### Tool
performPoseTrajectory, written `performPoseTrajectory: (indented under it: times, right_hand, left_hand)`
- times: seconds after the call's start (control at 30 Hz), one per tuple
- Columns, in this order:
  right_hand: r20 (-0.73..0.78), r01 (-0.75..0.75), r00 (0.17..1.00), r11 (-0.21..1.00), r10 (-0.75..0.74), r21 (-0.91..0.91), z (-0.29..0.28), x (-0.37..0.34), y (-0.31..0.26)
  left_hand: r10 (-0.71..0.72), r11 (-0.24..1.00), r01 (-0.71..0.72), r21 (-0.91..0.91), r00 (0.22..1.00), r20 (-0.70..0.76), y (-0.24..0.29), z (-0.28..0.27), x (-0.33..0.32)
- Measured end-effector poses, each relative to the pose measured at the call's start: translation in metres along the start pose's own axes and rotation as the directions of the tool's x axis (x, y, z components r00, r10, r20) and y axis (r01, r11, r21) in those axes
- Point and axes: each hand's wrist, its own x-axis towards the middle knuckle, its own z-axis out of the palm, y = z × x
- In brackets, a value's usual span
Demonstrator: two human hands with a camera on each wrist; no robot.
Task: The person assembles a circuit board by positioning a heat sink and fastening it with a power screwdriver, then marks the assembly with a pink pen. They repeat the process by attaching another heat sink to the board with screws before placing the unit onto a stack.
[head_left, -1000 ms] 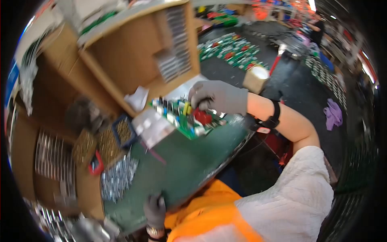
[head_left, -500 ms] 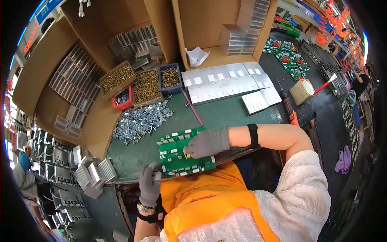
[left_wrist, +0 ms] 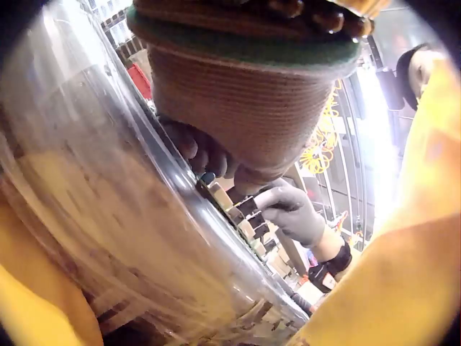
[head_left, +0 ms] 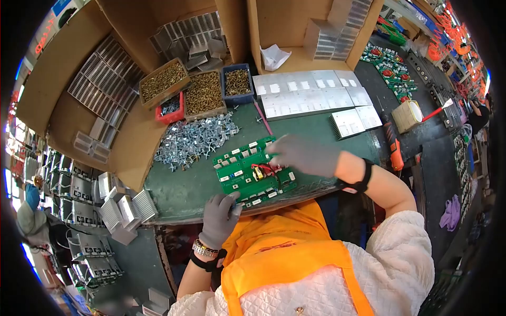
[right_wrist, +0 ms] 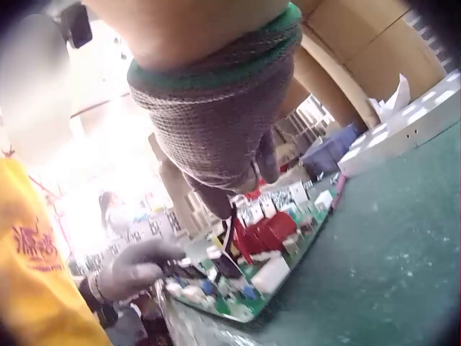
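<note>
A green circuit board lies near the table's front edge, carrying white blocks, small parts and a red-wound coil. My gloved right hand is over its right side, fingertips pointing down beside the coil. In the right wrist view a thin black strip rises to those fingertips; I cannot tell whether they pinch it. My gloved left hand is at the board's front left corner with fingers bent. A small pale piece shows between its thumb and finger.
Silver metal clips lie heaped left of the board. Behind stand a box of brass screws and a blue bin. Flat heatsinks line the back; a pink stick lies before them. An orange-handled screwdriver is at right.
A second ago the board was tilted up under my right hand; now it lies flat. My right hand has shifted right, uncovering the coil, and my left hand has moved to the board's corner.
</note>
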Motion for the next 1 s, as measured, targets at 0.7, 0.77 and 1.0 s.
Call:
performPoseTrajectory:
  times: [0.7,0.77,1.0]
  right_hand:
    - [-0.271,-0.926,-0.149,-0.038,0.951,0.376,-0.006,-0.321,0.075]
    - [-0.022,-0.836,-0.092,-0.065,0.996,0.544,-0.010,-0.332,0.087]
    - [-0.051,0.274,0.108,0.019,0.993,0.961,-0.007,-0.304,-0.027]
  left_hand:
    - [-0.007,0.929,-0.027,0.368,0.996,0.089,-0.094,-0.069,0.237]
    - [-0.050,0.906,0.002,0.423,0.993,0.103,-0.103,-0.057,0.264]
    - [-0.154,0.843,-0.027,0.538,0.945,0.288,-0.112,-0.034,0.300]
